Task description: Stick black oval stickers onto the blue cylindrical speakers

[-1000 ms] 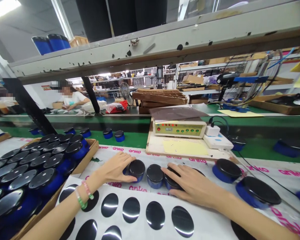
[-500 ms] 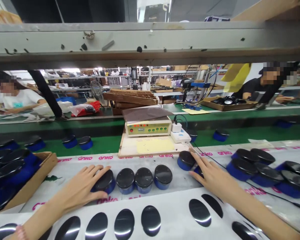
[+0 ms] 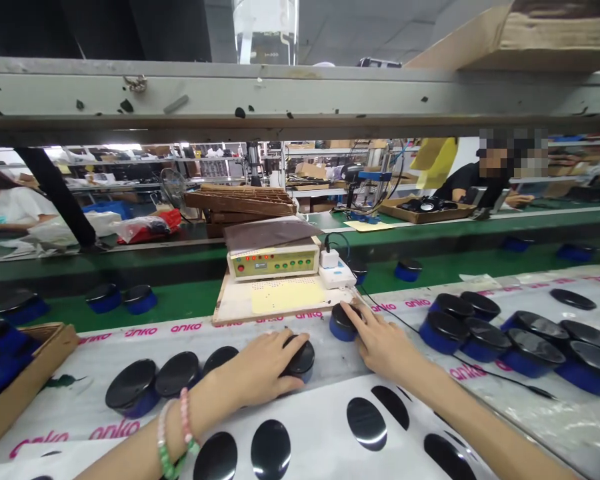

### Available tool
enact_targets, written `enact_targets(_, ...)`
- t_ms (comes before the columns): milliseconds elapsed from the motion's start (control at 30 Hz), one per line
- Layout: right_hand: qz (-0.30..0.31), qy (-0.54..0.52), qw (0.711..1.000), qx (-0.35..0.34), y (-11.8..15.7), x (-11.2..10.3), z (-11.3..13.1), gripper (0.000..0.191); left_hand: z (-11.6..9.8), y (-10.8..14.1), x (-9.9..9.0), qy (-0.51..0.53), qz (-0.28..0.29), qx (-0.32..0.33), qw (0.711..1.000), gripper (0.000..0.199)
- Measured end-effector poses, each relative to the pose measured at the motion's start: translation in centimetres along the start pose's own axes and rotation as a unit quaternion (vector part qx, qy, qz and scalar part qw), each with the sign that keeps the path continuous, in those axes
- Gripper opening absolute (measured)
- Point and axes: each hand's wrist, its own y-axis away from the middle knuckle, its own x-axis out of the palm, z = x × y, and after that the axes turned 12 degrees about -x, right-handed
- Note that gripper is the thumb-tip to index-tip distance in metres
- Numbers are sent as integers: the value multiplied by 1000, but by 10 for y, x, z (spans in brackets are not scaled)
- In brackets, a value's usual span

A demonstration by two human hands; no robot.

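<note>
My left hand (image 3: 260, 367), with a beaded bracelet at the wrist, has its thumb and fingers around a round blue piece with a glossy black top (image 3: 303, 358). To its left stand more such round pieces (image 3: 131, 387), one partly behind my wrist. My right hand (image 3: 387, 340) has its fingertips on the top and side of another round blue piece (image 3: 343, 325), close to the board's front edge. In front of both hands lies a white sheet (image 3: 325, 427) bearing glossy black discs (image 3: 271, 448).
A control box (image 3: 275, 263) with lit indicators sits on a board (image 3: 230, 303), beside a white power adapter (image 3: 337, 275). Several round pieces (image 3: 445, 331) cluster at right, a cable (image 3: 505, 379) running past. A cardboard box (image 3: 55, 353) stands left. Overhead is a shelf beam (image 3: 300, 100). Two people sit beyond.
My left hand has moved right along the row, from its left end to a piece nearer my right hand. My right hand stays at its piece. The view has swung right.
</note>
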Motion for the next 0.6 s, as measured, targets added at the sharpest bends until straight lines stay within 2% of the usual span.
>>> enact_targets(100, 14, -11, 1000, 11, 10, -5, -10, 71, 10, 6, 1, 23, 12, -16, 1000, 64)
enact_targets(167, 21, -34, 999, 14, 18, -10, -14, 77, 10, 9, -2, 27, 18, -39, 999, 74)
enact_targets(233, 28, -64, 997, 19, 23, -14, -14, 82, 3, 9, -6, 28, 19, -59, 998, 85)
enact_targets(300, 11, -86, 996, 16, 21, -17, -13, 79, -7, 6, -9, 28, 12, -62, 998, 88)
enact_targets(400, -46, -105, 993, -26, 6, -18, -9, 72, -23, -1, -13, 22, 11, -41, 999, 79)
enact_targets(467, -59, -123, 989, -63, -6, -21, -8, 65, -28, -4, -14, 15, 11, -32, 999, 72)
enact_targets(600, -76, -183, 972, -125, -12, -34, -10, 50, -26, -7, -12, 24, -7, -55, 998, 63)
